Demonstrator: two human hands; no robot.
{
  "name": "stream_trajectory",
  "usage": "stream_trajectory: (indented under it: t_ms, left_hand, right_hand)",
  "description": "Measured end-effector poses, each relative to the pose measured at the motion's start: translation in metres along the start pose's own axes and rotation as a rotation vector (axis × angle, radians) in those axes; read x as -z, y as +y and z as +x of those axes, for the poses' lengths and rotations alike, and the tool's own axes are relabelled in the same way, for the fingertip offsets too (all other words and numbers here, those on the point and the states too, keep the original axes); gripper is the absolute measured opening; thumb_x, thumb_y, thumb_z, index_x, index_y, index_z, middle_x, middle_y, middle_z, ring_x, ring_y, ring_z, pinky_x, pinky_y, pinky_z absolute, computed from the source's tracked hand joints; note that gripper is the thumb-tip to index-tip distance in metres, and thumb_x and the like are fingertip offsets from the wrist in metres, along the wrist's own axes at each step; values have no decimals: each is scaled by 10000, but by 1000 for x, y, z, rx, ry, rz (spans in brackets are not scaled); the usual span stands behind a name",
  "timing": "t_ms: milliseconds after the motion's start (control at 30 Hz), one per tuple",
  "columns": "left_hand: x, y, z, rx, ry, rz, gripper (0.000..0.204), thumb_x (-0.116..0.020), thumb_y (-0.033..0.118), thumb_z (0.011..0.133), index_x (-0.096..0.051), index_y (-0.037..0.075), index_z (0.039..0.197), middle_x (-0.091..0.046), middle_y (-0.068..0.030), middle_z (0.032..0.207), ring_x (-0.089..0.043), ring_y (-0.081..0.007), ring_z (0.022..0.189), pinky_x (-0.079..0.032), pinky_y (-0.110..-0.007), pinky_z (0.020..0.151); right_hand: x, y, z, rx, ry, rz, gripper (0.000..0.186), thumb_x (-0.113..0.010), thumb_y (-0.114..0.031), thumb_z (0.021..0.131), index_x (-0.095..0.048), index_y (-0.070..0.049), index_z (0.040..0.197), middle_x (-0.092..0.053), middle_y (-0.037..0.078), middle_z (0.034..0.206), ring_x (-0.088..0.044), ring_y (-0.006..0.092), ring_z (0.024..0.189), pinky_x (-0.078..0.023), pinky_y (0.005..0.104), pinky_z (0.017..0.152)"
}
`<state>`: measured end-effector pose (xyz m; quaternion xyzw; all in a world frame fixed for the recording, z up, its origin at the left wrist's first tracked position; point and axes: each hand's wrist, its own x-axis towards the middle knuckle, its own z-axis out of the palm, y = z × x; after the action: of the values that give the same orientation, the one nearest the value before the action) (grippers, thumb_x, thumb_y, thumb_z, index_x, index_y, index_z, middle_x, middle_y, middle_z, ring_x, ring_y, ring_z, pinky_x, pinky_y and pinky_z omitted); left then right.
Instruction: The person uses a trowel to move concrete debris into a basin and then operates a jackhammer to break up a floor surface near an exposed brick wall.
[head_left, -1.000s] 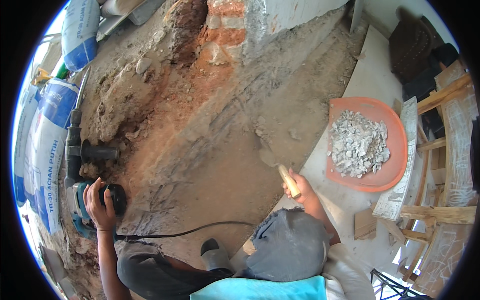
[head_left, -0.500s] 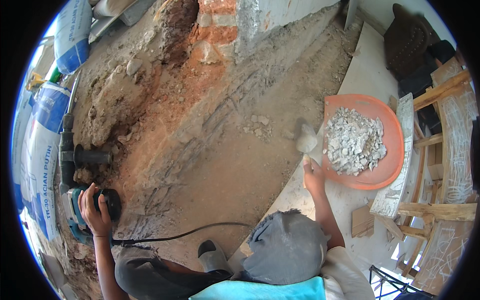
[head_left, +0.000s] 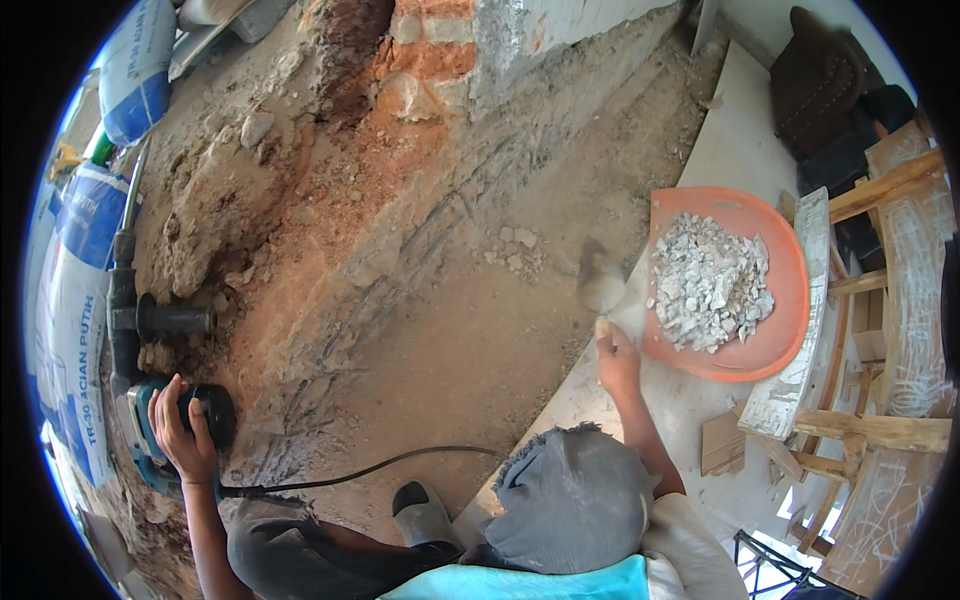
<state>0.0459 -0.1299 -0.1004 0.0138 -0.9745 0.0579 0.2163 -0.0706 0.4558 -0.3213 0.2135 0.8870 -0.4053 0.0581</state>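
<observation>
My left hand (head_left: 184, 440) is at the near left, wrapped over the body of a green and black rotary hammer (head_left: 145, 420), thumb apart from the fingers. The tool's black side handle (head_left: 178, 318) points right, and its long steel bit (head_left: 134, 190) reaches away along the rubble. My right hand (head_left: 617, 362) is closed around the handle of a trowel (head_left: 602, 285). Its dusty blade sits over the dirt just left of an orange scoop-shaped pan (head_left: 790, 310). Grey-white rubble chunks (head_left: 708, 280) are heaped in the pan.
A black power cord (head_left: 380, 464) runs from the tool toward my knee. Loose chips (head_left: 516, 250) lie on the dirt floor. Blue and white bags (head_left: 75, 330) line the left. Wooden frames (head_left: 875, 430) and a brown chair (head_left: 820, 85) stand at the right. A broken brick edge (head_left: 430, 60) rises ahead.
The trowel and my right hand have shifted slightly left and nearer, away from the pan. My left hand and the rotary hammer have moved a little left and nearer in the picture.
</observation>
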Motion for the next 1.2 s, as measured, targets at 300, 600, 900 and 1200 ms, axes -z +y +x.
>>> stream_trajectory:
  t_ms: [300,600,900,1200]
  left_hand:
    - [-2,0,1,-11,5,11,387,-504,219,937,-561,-20,1235,-648,-150,1025,-605,-307,1018,-336,-455,1071]
    - [0,-2,0,-2,6,12,382,-506,217,931,-566,-22,1223,-649,-149,1000,-607,-312,1000,-340,-459,1067]
    - [-4,-4,2,-1,4,23,379,-505,210,943,-559,1,1254,-657,-151,1041,-592,-329,1039,-326,-462,1077]
    - [-10,-14,-11,37,-30,13,373,-479,193,972,-546,1,1285,-658,-151,1102,-550,-330,1122,-304,-441,1093]
  right_hand:
    - [-85,-36,3,130,-112,232,439,-562,-341,931,-590,-49,1258,-675,211,1007,-658,281,894,-494,359,807]
    - [-118,-51,1,116,-137,408,447,-564,-301,939,-568,-17,1285,-679,148,998,-639,212,843,-493,328,777]
    - [-107,-33,-13,-148,-291,839,469,-572,-336,957,-530,-59,1334,-604,96,798,-592,157,573,-468,290,411]
    - [1,-18,-23,-229,-252,915,430,-546,-377,962,-530,-80,1273,-592,98,685,-559,169,447,-460,290,381]
